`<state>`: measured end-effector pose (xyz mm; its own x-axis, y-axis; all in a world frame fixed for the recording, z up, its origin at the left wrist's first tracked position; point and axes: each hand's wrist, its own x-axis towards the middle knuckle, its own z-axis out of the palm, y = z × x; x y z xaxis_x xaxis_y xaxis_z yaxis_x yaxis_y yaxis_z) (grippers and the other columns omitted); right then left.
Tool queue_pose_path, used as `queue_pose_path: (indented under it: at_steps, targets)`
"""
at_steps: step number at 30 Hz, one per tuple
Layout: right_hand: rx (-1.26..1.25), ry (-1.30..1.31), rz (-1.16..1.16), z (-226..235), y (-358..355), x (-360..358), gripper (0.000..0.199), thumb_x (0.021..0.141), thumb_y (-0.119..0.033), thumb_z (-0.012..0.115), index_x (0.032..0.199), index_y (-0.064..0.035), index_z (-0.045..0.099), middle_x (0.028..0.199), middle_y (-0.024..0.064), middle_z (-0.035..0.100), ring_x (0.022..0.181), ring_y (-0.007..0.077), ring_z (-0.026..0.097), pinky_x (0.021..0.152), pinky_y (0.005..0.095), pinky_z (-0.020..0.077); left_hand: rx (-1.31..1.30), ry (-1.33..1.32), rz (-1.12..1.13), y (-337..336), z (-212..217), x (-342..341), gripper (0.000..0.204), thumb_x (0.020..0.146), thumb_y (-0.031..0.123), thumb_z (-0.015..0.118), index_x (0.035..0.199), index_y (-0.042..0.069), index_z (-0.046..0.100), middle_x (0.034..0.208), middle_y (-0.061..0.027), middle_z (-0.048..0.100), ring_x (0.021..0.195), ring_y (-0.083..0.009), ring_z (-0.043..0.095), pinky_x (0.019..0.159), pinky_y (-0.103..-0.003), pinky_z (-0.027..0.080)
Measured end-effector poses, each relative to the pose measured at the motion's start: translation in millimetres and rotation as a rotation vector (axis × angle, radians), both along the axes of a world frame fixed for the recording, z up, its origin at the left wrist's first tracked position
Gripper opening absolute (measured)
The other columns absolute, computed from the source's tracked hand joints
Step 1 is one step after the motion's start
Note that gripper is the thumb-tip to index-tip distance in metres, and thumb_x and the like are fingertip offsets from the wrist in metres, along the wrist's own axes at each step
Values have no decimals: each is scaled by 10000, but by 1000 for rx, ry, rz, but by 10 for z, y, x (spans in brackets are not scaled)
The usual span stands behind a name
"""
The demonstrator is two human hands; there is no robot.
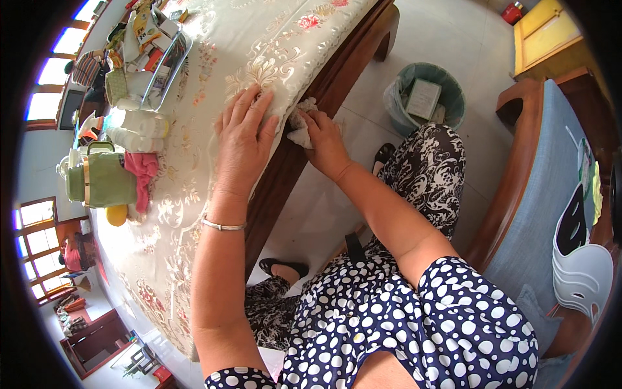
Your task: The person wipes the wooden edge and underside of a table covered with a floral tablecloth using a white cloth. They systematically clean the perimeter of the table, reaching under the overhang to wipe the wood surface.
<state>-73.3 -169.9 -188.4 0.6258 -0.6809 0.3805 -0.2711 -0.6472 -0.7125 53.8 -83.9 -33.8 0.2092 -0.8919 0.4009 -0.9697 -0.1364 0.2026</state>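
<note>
Polka-dot sleeves [414, 324] fill the foreground, both forearms reaching toward twelve o'clock. Her left hand [243, 139] lies flat, fingers spread and pressing the embroidered cream tablecloth [188, 194] at the table's edge. Just at its three o'clock, the right hand [327, 146] is closed around a crumpled white cloth [299, 126], held against the dark wooden table edge [324, 84] beneath the cloth's overhang. That edge runs from one o'clock to seven o'clock; the right hand is nearer to it.
</note>
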Motion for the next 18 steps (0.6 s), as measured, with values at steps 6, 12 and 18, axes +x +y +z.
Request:
queue_pose_path:
  at_steps: [6, 12, 18]
  targets:
    - [34, 182, 67, -63, -41, -50, 706, 677, -34, 748, 1351, -96, 546, 1268, 129, 531, 1138, 327, 561, 875, 443, 480, 22, -5, 11, 44, -21, 22, 367, 960, 190, 622, 1314, 96, 629, 1402, -97, 570, 1328, -296, 495, 1110, -418, 352]
    - [-70, 416, 36, 312, -216, 37, 423, 717, -108, 708, 1135, -71, 656, 1101, 168, 623, 978, 319, 654, 767, 434, 540, 31, -18, -2, 15, -2, -14, 378, 970, 197, 607, 1335, 99, 613, 1413, -97, 558, 1325, -295, 494, 1109, -417, 347]
    - [-27, 722, 223, 669, -373, 73, 330, 794, -143, 659, 1114, -74, 697, 1105, 170, 646, 1013, 304, 673, 787, 411, 555, 22, -37, 5, 15, 16, -24, 374, 966, 183, 608, 1329, 96, 616, 1407, -101, 562, 1320, -295, 498, 1106, -415, 350]
